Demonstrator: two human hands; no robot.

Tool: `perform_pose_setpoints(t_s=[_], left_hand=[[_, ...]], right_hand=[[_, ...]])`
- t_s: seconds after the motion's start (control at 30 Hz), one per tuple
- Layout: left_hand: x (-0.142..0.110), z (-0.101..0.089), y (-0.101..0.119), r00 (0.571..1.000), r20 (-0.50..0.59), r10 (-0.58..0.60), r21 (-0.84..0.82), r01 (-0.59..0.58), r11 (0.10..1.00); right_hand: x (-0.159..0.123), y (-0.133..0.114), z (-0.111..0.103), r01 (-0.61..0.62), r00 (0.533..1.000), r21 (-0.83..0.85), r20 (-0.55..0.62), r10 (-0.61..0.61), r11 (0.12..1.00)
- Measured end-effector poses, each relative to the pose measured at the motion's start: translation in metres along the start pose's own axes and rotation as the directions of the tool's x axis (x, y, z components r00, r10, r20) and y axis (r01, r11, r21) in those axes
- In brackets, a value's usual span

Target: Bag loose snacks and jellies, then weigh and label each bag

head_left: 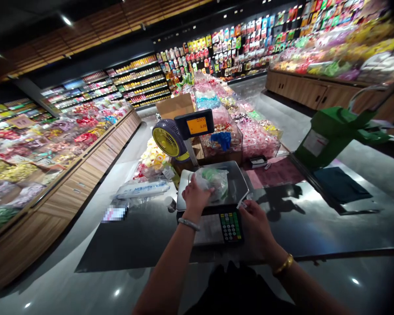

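A clear plastic bag (218, 181) with green contents rests on the metal pan of a weighing scale (238, 173). My left hand (196, 197) grips the bag at its left side, wearing a grey bangle. At the front right corner of the scale, my right hand (256, 221) pinches a small white label (241, 204) between thumb and finger. The scale's keypad (230, 227) sits between my wrists. On a post behind the pan, an orange-lit display (197, 125) shows digits.
A purple and yellow fan (167, 138) stands beside the display. Left of the scale lie a roll of plastic bags (142, 189) and a blurred flat item (114, 214). A green holder (326, 138) rises at the right. Candy bins (259, 135) stand behind the counter (134, 249).
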State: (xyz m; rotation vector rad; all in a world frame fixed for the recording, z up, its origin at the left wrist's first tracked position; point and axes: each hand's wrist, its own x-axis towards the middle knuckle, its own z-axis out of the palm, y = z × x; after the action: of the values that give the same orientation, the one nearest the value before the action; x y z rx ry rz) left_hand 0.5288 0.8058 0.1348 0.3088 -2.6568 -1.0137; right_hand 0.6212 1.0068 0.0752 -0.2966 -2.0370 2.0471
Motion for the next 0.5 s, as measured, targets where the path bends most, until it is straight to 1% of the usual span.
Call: perform_pose_setpoints(t_s=[0.1, 0.17, 0.23, 0.3, 0.37, 0.43, 0.5], left_hand=[[0.013, -0.001, -0.001, 0.999, 0.027, 0.035, -0.057, -0.033, 0.998], [0.021, -0.006, -0.001, 0.998, 0.011, 0.059, -0.127, -0.057, 0.99], [0.028, -0.017, 0.002, 0.996, -0.026, 0.08, -0.219, -0.083, 0.972], [0.035, -0.031, 0.009, 0.993, -0.075, 0.088, -0.315, -0.107, 0.943], [0.036, -0.05, 0.017, 0.989, -0.127, 0.079, -0.394, -0.123, 0.911], [0.031, -0.071, 0.023, 0.983, -0.172, 0.058, -0.451, -0.13, 0.883], [0.017, -0.093, 0.029, 0.978, -0.206, 0.034, -0.488, -0.132, 0.863]], right_hand=[[0.008, 0.009, -0.004, -0.061, 0.997, 0.1, -0.043, 0.066, 0.993], [0.013, 0.01, -0.008, -0.073, 0.995, 0.143, -0.053, 0.081, 0.987], [0.016, 0.007, -0.011, -0.08, 0.995, 0.182, -0.041, 0.089, 0.98], [0.018, 0.0, -0.013, -0.086, 0.995, 0.22, -0.025, 0.094, 0.972], [0.018, -0.011, -0.013, -0.085, 0.996, 0.254, -0.009, 0.09, 0.964], [0.015, -0.025, -0.011, -0.081, 0.996, 0.294, 0.0, 0.084, 0.952], [0.011, -0.04, -0.008, -0.083, 0.996, 0.346, 0.016, 0.082, 0.935]])
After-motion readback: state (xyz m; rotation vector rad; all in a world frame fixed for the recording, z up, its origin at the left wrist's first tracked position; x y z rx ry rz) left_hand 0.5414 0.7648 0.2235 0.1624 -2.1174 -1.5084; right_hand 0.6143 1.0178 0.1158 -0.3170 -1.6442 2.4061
